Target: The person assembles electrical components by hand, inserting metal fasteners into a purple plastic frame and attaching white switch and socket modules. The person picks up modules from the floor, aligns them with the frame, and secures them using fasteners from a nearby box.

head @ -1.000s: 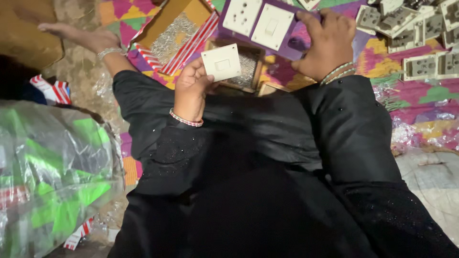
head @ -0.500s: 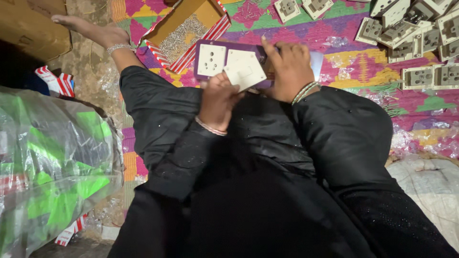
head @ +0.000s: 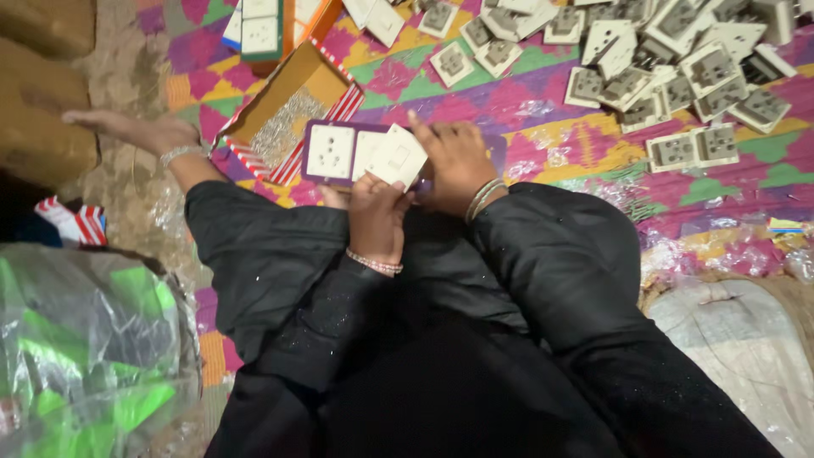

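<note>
sat cross-legged in black clothes, plastic bag (head: 85, 356) at near left. left hand (head: 377, 212) closed its fingers around a white switch plate (head: 398, 154), now lowered onto the purple tray (head: 326, 127) beside a socket plate (head: 331, 151) already seated; half a second before, held higher. right hand (head: 458, 161) pressed flat on the tray, fingers spread, gripping nothing. so, one more slot nearly filled. further away, open box of screws (head: 292, 114) and heap of loose sockets (head: 678, 76) on the colourful mat (head: 560, 136).
</note>
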